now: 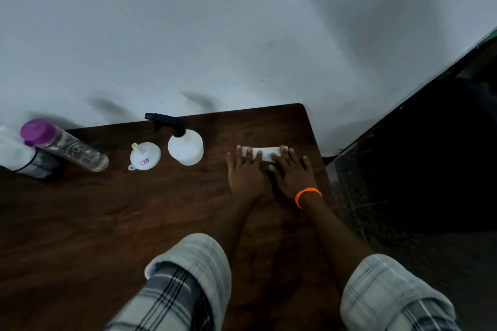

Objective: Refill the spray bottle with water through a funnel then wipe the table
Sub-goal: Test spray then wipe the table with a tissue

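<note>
Surface: dark brown wood-grain desk (134, 223) fills the lower left and centre of the frame; its far right corner is rounded, at upper centre-right.
Room: plain pale wall (215, 35) behind the desk; dark speckled floor (430, 169) along the right side.
Count, bottles: one clear water bottle (72, 149) with a purple cap, leaning at far left; one white spray bottle (185, 146) with a black trigger head, upright at centre.
Count, other: one white funnel (145, 156), lying spout-up between the two bottles; one folded white cloth (265, 153), right of the spray bottle; one pale object with a dark base (18, 156) at the far left edge, partly cut off, not identifiable.
Writing: small sticker on the funnel, too blurred to read; marking on the water bottle illegible.
Left hand (246, 172): flat, fingers straight, fingertips resting on the cloth's left part; grip not closed round anything.
Right hand (291, 172): flat, fingers spread over the cloth's right part, pressing rather than clasping; orange wristband (308, 195) on the wrist.
Sleeves: two rolled plaid sleeves (188, 277) at the bottom of the frame.
</note>
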A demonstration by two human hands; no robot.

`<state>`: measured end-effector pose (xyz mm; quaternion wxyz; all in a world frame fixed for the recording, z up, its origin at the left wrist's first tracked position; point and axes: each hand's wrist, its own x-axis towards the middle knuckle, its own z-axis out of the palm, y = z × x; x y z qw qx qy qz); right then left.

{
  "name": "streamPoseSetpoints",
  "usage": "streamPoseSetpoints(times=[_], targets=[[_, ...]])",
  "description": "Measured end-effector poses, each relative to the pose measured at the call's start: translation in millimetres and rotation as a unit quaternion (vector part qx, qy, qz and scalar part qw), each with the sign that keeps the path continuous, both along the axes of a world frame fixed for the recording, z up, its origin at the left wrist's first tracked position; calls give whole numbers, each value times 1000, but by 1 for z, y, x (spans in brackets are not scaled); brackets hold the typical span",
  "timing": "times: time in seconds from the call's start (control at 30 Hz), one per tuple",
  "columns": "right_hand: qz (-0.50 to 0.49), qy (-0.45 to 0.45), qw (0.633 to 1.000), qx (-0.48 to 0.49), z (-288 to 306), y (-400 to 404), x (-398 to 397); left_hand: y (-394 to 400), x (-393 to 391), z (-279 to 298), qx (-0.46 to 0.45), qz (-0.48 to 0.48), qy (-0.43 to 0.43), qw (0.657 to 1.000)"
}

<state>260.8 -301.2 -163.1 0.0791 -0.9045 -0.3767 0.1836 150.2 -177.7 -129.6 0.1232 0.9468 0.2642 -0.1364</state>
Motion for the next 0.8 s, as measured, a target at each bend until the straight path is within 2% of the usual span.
streamPoseSetpoints(times=[0.4,0.8], targets=[[-46,-9,999,-27,4,-44,25,-35,30,2,-23,-47,-5,999],[-51,-12,997,-51,4,-147,-30,-124,-18,8,-55,-89,14,994]])
